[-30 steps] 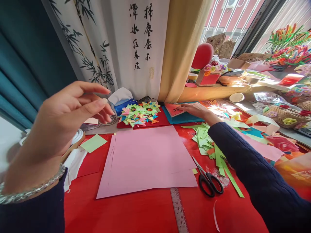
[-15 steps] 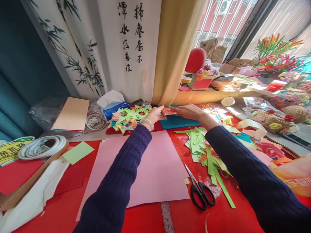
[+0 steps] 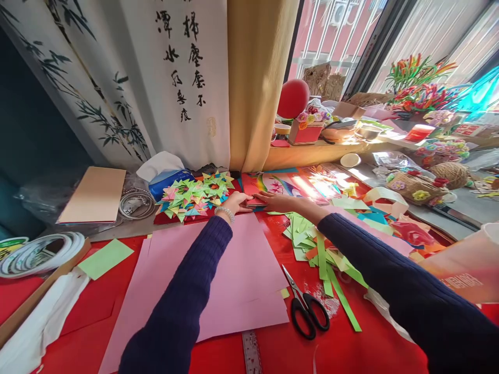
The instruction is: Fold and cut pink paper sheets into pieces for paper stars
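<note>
A printed paper pack (image 3: 298,186) with a rainbow design lies at the back of the red table, over teal paper (image 3: 287,170). My left hand (image 3: 238,202), with a beaded bracelet at the wrist, is closed on its near left corner. Stretched leftward, the fingers of my right hand (image 3: 275,201) lie flat on the pack's near edge, close to the left fingertips. Large pink paper (image 3: 241,259) spreads below my forearms. Folded paper stars (image 3: 195,195) are heaped left of my left hand. Green paper strips (image 3: 307,236) lie under my right forearm.
Black-handled scissors (image 3: 306,306) lie right of the pink paper, and a ruler (image 3: 251,350) pokes out at its front edge. A green paper piece (image 3: 106,258) and tape rolls (image 3: 47,254) are at left. A flower-trimmed basket (image 3: 417,189) stands at right.
The printed pack, held up at the back between my hands, now lies spread over the teal paper. Both hands have come nearer. The whole view has turned slightly right.
</note>
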`<action>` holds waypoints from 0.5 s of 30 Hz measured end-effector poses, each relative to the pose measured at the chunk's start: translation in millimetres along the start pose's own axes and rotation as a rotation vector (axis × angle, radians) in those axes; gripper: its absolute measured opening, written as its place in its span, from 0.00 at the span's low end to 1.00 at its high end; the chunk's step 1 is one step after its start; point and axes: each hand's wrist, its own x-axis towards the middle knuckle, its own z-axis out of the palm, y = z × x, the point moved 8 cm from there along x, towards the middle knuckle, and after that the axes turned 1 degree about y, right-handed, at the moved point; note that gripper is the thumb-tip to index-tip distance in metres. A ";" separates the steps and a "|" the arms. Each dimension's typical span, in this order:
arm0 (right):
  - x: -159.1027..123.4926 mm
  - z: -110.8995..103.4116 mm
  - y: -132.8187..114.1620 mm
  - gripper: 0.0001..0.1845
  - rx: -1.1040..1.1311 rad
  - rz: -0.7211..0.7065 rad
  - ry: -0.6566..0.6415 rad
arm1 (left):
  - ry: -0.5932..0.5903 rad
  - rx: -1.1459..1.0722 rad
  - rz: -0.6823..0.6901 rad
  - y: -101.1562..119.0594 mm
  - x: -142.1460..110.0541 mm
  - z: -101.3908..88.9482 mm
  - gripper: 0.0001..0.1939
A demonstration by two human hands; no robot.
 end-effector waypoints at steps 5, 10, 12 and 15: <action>-5.5 6.1 3.6 0.34 0.087 0.026 -0.041 | 0.044 0.163 0.028 2.6 -10.3 0.3 0.18; -18.6 5.3 3.6 0.33 0.152 0.074 -0.064 | 0.054 0.417 0.065 0.1 -13.5 11.7 0.18; -20.1 4.3 5.3 0.33 0.171 0.112 -0.069 | 0.073 0.550 0.091 2.1 -13.7 12.1 0.18; -17.3 2.0 9.7 0.36 0.203 0.160 -0.086 | 0.140 0.797 0.167 12.9 -16.5 8.9 0.18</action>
